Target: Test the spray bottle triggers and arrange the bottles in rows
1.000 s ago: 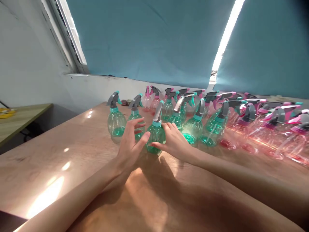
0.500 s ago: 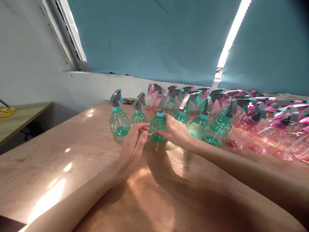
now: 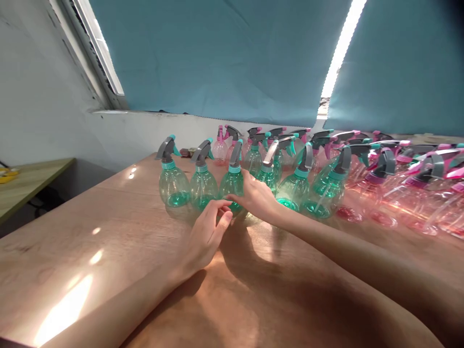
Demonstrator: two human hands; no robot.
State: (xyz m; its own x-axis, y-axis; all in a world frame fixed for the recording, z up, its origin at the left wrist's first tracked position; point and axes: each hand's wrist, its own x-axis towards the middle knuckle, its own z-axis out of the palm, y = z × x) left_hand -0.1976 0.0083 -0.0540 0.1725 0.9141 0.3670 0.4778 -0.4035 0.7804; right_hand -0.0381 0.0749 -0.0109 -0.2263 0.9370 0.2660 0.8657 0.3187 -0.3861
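Since a second ago the left hand [image 3: 207,233] is drawing back toward the person: it was cupping the third green spray bottle [image 3: 232,182], and now its fingers [image 3: 222,206] are lying loosely curled and holding nothing, just short of the bottle's base. The right hand [image 3: 255,195] is staying on that bottle, fingers spread and resting flat against its right flank, not wrapped round it. The bottle itself is now standing closer to the second green bottle [image 3: 202,182], almost touching, upright on the wooden table [image 3: 119,227].

Count, front row left of the right-hand fingers: three green bottles with grey triggers, the first green bottle [image 3: 173,180] being the outermost. To the right of the fingers three more green ones [image 3: 295,186] are leaning close together; further green ones behind are overlapping, exact number not readable. The pink spray bottles [image 3: 398,188] are crowding the far right; they overlap too much to count.

Surroundings: a blue curtain [image 3: 224,58] is hanging beyond the fingertips, with a bright slit of daylight. A side table [image 3: 32,179] is standing well off to the left. The right forearm is hiding the table surface beneath it.
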